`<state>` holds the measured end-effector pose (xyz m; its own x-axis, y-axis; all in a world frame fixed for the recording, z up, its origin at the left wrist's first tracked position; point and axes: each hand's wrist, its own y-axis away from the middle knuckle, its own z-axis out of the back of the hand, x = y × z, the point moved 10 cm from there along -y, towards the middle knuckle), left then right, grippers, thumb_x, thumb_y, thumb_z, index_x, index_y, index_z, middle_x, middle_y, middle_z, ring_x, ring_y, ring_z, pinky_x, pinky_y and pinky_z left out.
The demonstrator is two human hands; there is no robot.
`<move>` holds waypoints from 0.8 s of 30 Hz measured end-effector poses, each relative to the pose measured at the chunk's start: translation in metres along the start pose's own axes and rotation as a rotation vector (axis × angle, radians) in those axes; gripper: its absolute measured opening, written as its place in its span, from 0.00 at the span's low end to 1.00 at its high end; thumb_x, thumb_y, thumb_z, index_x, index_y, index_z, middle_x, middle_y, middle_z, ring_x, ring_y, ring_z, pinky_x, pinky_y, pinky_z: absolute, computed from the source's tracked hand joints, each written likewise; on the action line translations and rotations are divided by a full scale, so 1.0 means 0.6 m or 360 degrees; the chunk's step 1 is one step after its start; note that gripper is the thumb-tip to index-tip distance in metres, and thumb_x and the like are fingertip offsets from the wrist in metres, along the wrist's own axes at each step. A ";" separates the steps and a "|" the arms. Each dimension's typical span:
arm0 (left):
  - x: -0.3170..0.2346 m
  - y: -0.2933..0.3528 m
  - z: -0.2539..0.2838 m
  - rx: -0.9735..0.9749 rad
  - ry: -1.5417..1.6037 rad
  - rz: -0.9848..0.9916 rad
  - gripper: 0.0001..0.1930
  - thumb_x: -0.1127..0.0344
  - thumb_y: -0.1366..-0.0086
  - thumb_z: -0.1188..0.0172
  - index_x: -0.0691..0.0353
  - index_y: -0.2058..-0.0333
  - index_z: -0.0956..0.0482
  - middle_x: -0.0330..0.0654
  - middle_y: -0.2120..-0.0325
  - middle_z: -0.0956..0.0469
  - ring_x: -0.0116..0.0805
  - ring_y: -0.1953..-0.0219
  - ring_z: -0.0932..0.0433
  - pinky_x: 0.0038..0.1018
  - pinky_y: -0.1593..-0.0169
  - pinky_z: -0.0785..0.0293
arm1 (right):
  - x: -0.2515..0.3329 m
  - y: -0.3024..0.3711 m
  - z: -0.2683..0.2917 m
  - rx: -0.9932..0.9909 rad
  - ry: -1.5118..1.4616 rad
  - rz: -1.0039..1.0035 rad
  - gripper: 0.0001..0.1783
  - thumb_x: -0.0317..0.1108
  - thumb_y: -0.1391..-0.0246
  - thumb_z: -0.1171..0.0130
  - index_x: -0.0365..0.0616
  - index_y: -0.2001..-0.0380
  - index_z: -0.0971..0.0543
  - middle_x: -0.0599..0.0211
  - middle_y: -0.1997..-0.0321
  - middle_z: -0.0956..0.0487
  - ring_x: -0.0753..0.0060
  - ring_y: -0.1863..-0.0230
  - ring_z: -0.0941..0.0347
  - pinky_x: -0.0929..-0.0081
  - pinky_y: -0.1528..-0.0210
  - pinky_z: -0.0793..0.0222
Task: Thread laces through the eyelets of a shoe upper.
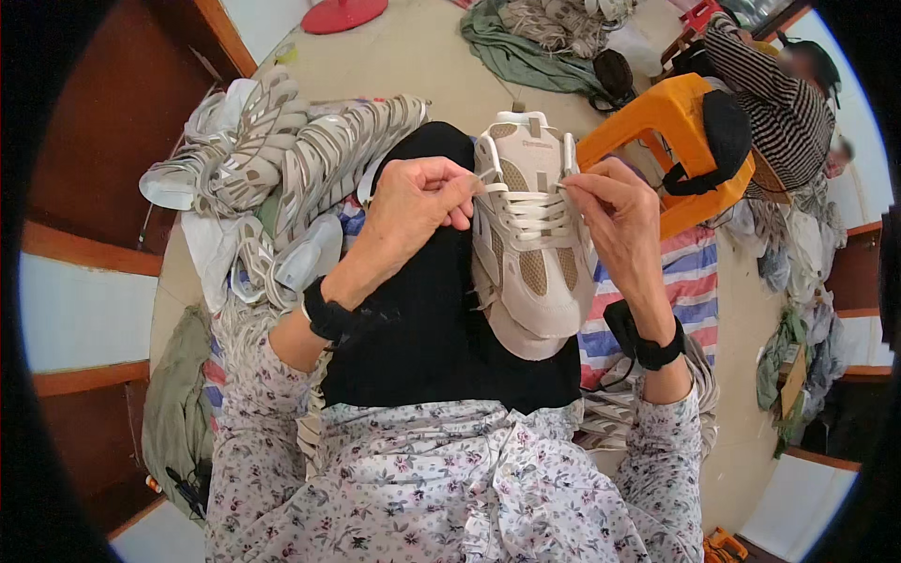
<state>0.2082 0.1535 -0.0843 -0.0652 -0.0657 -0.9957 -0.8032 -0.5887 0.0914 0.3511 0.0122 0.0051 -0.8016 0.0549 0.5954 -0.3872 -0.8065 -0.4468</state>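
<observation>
A beige and white sneaker upper (549, 314) with tan mesh panels lies on my black-covered lap, toe toward me. Beneath its toe shows the pale edge of another layer, perhaps a second upper. White shoelace (537, 218) crosses the lower eyelets in several rows, below the tongue (535, 155). At the upper's left edge, my left hand (413, 206) is closed, thumb and forefinger pinching the lace near an eyelet. Opposite it, my right hand (619, 211) pinches the lace at the right eyelet row, fingers bent. Both wrists wear black bands.
Piles of similar beige uppers (328, 155) lie on the left. An orange plastic stool (648, 131) stands at the right, a black strap item over it. A striped sheet (690, 281) covers floor beside me. Another person in a striped top (774, 103) sits at the far right.
</observation>
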 end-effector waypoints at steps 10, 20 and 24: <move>-0.016 0.035 -0.019 0.0037 0.0057 0.0059 0.10 0.65 0.32 0.42 0.65 0.64 0.16 0.34 0.77 0.22 0.18 0.78 0.25 0.14 0.73 0.31 | 0.055 0.002 0.008 0.0019 0.0364 0.0180 0.04 0.16 0.53 0.40 0.32 0.71 0.22 0.57 0.72 0.26 0.56 0.71 0.25 0.71 0.69 0.30; -0.023 0.041 -0.033 0.0103 0.0067 -0.0037 0.09 0.66 0.32 0.42 0.64 0.63 0.16 0.34 0.78 0.22 0.18 0.79 0.26 0.13 0.74 0.31 | 0.028 -0.012 -0.027 0.0478 -0.0171 -0.0101 0.04 0.17 0.55 0.42 0.34 0.72 0.24 0.57 0.74 0.28 0.52 0.71 0.28 0.66 0.69 0.34; -0.027 0.042 -0.036 0.0107 0.0035 -0.0022 0.09 0.65 0.31 0.42 0.64 0.63 0.16 0.34 0.78 0.22 0.18 0.79 0.26 0.13 0.74 0.31 | 0.052 -0.003 -0.017 0.0285 0.0010 0.0085 0.04 0.17 0.53 0.43 0.34 0.72 0.24 0.56 0.74 0.27 0.52 0.70 0.27 0.65 0.68 0.33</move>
<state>0.2018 0.1225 -0.0655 -0.0413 -0.0757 -0.9963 -0.8420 -0.5341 0.0755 0.3220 0.0214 0.0177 -0.8217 0.0126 0.5698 -0.2575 -0.9001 -0.3514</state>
